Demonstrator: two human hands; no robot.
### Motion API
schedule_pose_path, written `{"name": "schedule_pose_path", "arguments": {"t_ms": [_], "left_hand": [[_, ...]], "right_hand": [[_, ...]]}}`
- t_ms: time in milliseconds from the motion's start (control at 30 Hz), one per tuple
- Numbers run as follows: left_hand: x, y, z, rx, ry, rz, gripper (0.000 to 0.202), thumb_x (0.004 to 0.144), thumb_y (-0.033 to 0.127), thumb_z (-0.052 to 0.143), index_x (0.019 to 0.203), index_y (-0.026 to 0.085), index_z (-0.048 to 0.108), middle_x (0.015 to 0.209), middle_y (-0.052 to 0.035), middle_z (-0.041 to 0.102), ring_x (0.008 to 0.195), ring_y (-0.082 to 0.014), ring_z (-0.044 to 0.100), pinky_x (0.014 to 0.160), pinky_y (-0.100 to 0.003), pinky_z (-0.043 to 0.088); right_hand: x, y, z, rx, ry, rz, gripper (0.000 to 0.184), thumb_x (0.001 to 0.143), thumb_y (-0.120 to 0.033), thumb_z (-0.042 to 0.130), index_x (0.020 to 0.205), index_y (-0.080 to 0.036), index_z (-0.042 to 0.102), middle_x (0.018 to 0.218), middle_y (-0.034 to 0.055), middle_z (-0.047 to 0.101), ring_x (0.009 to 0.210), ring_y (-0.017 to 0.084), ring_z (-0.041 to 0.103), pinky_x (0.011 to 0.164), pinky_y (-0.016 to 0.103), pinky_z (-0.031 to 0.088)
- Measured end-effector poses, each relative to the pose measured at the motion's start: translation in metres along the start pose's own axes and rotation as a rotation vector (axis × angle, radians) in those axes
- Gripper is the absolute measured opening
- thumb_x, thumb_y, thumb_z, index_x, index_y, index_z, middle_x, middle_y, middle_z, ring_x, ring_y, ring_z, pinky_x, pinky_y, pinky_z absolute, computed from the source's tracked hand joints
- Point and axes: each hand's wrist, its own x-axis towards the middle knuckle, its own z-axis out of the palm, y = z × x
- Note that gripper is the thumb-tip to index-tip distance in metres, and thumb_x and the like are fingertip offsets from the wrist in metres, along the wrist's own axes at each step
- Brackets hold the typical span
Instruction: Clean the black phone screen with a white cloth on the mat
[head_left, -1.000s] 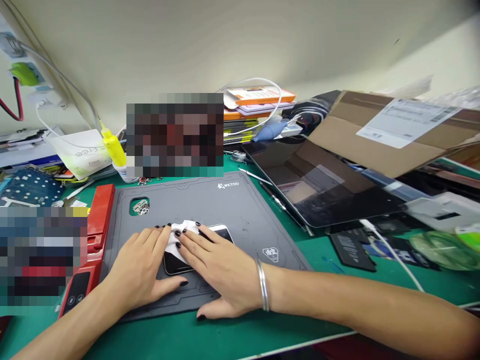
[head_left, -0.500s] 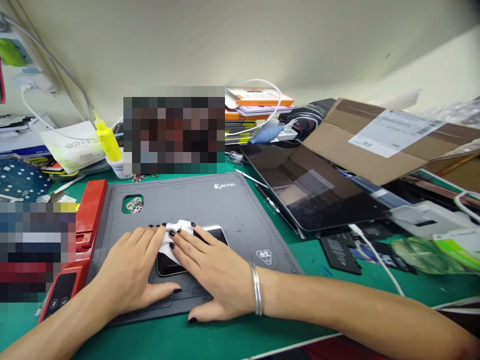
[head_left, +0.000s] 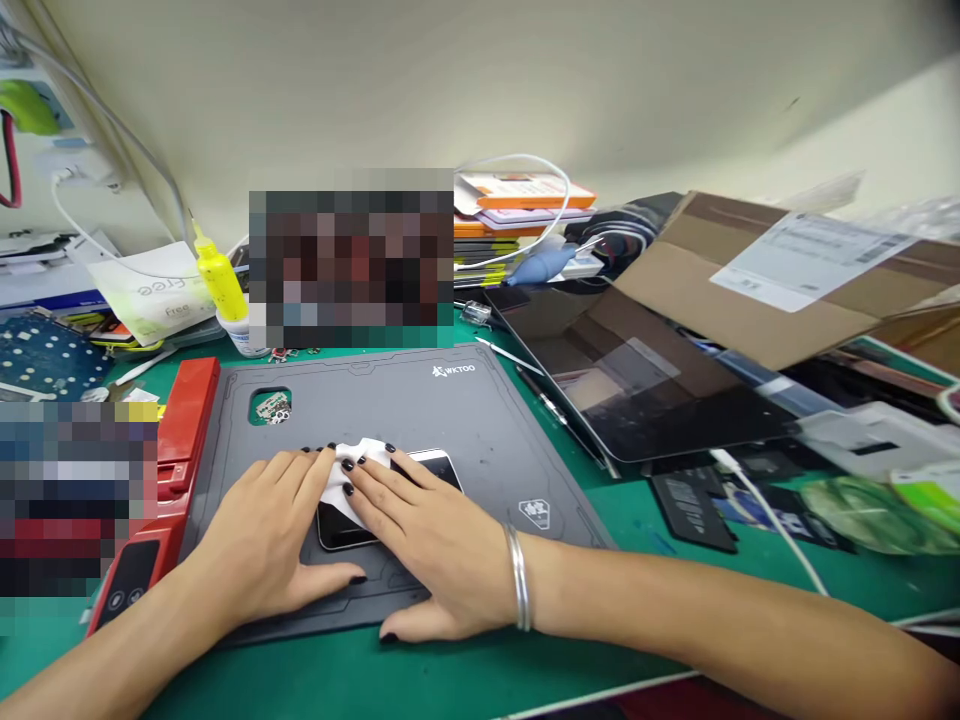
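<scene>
A white cloth (head_left: pixel 352 483) lies crumpled over a black smartphone (head_left: pixel 435 468) with a silver edge, which lies flat on a grey WKTOO repair mat (head_left: pixel 450 395). My left hand (head_left: pixel 262 530) rests on the mat, its fingertips pressing the cloth's left side. My right hand (head_left: pixel 427 535), wearing a silver bangle (head_left: pixel 517 578), lies over the cloth and the phone, with its fingers spread on them. The hands hide most of the phone's face.
A red tool case (head_left: pixel 187 420) lies left of the mat, with a circuit board (head_left: pixel 45 355) beyond it. A yellow bottle (head_left: pixel 221 285) stands behind. To the right lie a dark tablet (head_left: pixel 637 380) and a cardboard box (head_left: pixel 720 290) on a green bench mat (head_left: pixel 637 590).
The view shifts slightly with my head. Both hands stay pressed on the cloth and phone, with no clear movement of either.
</scene>
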Motion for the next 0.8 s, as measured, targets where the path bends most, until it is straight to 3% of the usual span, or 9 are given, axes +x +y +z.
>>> {"name": "schedule_pose_path", "arguments": {"t_ms": [800], "left_hand": [[0.0005,0.0018,-0.0011,-0.049,-0.088,-0.043,0.082,0.083,0.064,0.06,0.136,0.004,0.044,0.117,-0.0219,0.066,0.101,-0.0351,0.063,0.081,-0.047,0.054]], "right_hand": [[0.0008,-0.0003,0.003,0.022,-0.045,-0.005,0.102,0.086,-0.074,0.048,0.147,0.006,0.037,0.157,0.0295,0.028,0.149,0.042,0.02,0.122,0.058,0.009]]}}
